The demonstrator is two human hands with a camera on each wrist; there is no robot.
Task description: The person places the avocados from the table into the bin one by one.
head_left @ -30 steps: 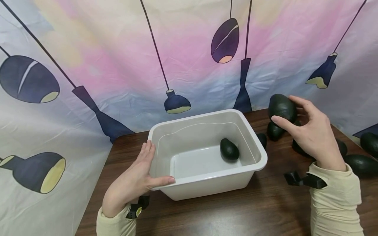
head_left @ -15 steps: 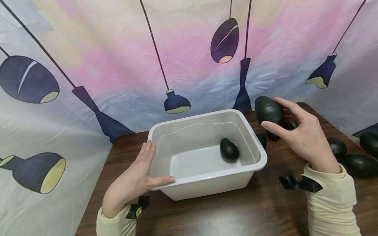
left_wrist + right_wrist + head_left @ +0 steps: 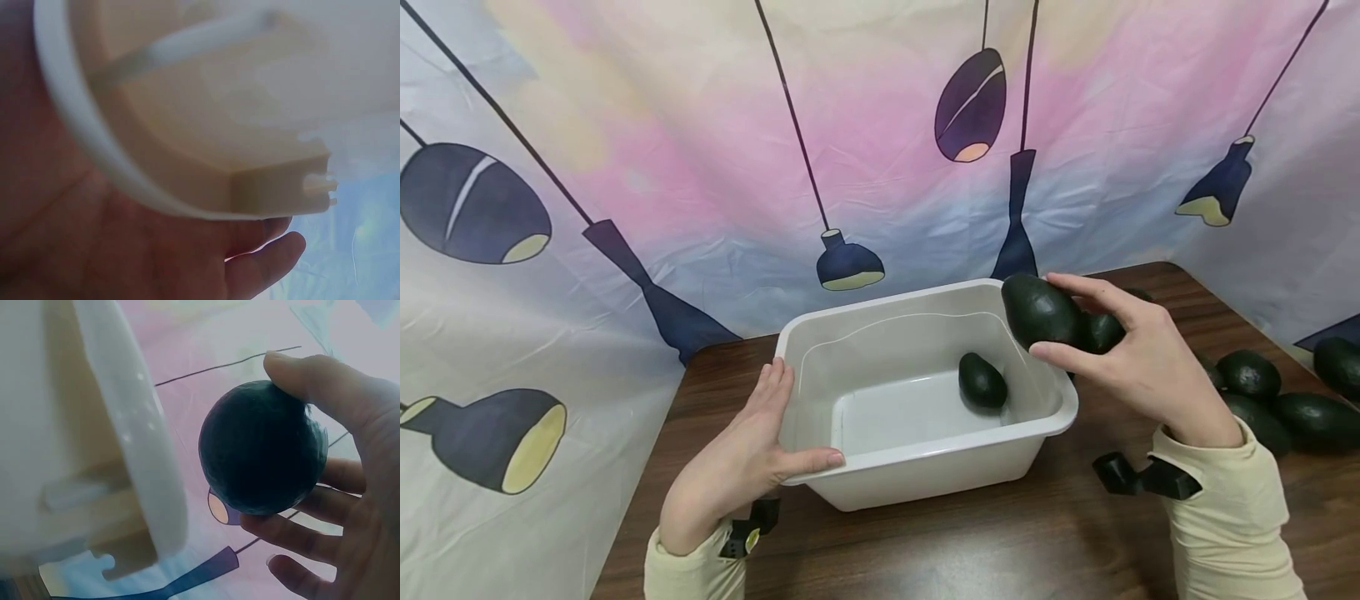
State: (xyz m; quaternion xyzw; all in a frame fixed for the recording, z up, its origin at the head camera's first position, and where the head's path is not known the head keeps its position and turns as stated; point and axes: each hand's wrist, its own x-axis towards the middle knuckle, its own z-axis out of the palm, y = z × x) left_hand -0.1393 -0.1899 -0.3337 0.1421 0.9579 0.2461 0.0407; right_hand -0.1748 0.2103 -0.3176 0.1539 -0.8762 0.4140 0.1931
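In the head view my right hand (image 3: 1138,358) pinches a dark green avocado (image 3: 1039,310) between thumb and fingers, over the right rim of a white plastic bin (image 3: 925,457). The right wrist view shows that avocado (image 3: 262,450) held at the fingertips beside the bin's thick rim (image 3: 147,444). Inside the bin, near its right end, lies a second avocado (image 3: 982,381). My left hand (image 3: 741,454) rests against the bin's front left corner, fingers straight along the left side and thumb on the front rim. Its palm (image 3: 125,250) shows under the rim in the left wrist view.
Several avocados (image 3: 1249,373) lie grouped at the right of the brown wooden table (image 3: 955,542). Another avocado (image 3: 1103,332) shows just behind the held one, partly covered by the right hand. A cloth printed with lamps (image 3: 887,167) hangs behind the table.
My right hand has carried the avocado leftward and slightly down, from above the table at the right to the bin's right rim. The left hand and the bin have stayed still.
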